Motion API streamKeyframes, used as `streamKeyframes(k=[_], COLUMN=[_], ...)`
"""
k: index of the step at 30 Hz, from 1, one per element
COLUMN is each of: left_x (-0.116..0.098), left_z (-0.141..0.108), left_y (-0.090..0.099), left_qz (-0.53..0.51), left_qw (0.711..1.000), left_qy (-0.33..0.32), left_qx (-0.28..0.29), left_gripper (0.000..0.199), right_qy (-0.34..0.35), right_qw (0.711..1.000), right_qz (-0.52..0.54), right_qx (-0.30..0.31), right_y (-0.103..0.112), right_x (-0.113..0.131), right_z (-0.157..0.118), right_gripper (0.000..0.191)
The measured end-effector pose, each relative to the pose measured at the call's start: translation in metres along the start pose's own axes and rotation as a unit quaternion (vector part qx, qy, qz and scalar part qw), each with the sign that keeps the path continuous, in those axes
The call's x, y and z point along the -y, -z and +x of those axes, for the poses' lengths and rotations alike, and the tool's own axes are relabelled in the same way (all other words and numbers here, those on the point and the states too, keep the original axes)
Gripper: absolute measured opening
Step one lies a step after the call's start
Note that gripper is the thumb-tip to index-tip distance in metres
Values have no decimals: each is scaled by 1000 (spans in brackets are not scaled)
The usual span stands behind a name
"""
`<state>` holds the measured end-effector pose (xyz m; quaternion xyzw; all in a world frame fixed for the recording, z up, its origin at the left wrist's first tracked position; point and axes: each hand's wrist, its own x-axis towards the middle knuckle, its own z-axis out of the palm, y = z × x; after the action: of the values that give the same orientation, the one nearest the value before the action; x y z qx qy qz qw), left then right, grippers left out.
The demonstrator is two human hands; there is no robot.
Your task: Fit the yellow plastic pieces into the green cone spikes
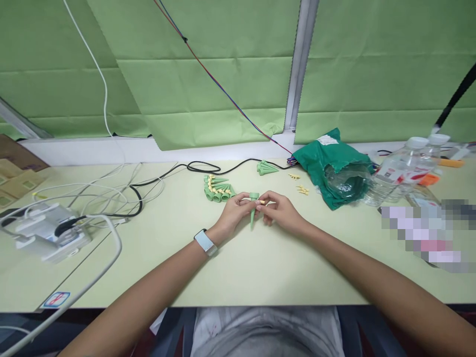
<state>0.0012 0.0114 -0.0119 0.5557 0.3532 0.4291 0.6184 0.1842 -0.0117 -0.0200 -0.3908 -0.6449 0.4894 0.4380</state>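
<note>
My left hand (238, 208) is closed around a green plastic plant watering spike (253, 218), which points down with its wide round end up. Between the fingertips of my right hand (277, 207) is a small yellow valve piece (262, 202), held against the side of the spike. Just beyond my left hand lies a cluster of green spikes with yellow pieces (217, 188) on them. Farther back are several plain green spikes (266, 167). Loose yellow pieces (303, 190) lie on the table to the right of them.
A torn green plastic bag (316, 158) stands at the back right, near clear bottles (388, 173). A white power strip (55, 233) with tangled cables lies at the left, a black cable (203, 167) along the back. Cardboard boxes (18, 183) sit far left on the pale table (282, 272).
</note>
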Motion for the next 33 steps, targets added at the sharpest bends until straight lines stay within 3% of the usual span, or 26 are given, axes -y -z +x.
streamKeyframes(k=[7, 13, 19, 21, 24, 26, 30, 33], left_x=[-2, 0, 1, 0, -1, -1, 2, 6], left_z=[-1, 1, 3, 2, 2, 1, 1, 2], left_y=[0, 2, -1, -2, -3, -4, -9, -10], left_qz=[21, 34, 50, 16, -66, -85, -58, -112], left_qw=[999, 998, 996, 998, 995, 994, 998, 993], left_qy=[1, -25, -60, -41, 23, 33, -30, 18], left_qx=[28, 52, 43, 48, 68, 68, 24, 33], left_gripper=[27, 24, 24, 25, 27, 28, 27, 25], right_qy=[13, -63, -119, -111, -31, -3, -81, -58], right_qw=[997, 992, 980, 984, 997, 997, 990, 994], right_qz=[-53, 80, 158, 139, 49, 22, 106, 77], right_qx=[-51, -68, -34, -28, -56, -67, -44, -45], right_y=[4, 3, 13, 15, 16, 17, 19, 22], right_x=[-3, -4, -2, -1, -1, 0, 4, 6], right_z=[-2, 5, 7, 7, 7, 8, 8, 9], right_gripper=[25, 32, 29, 28, 28, 28, 30, 28])
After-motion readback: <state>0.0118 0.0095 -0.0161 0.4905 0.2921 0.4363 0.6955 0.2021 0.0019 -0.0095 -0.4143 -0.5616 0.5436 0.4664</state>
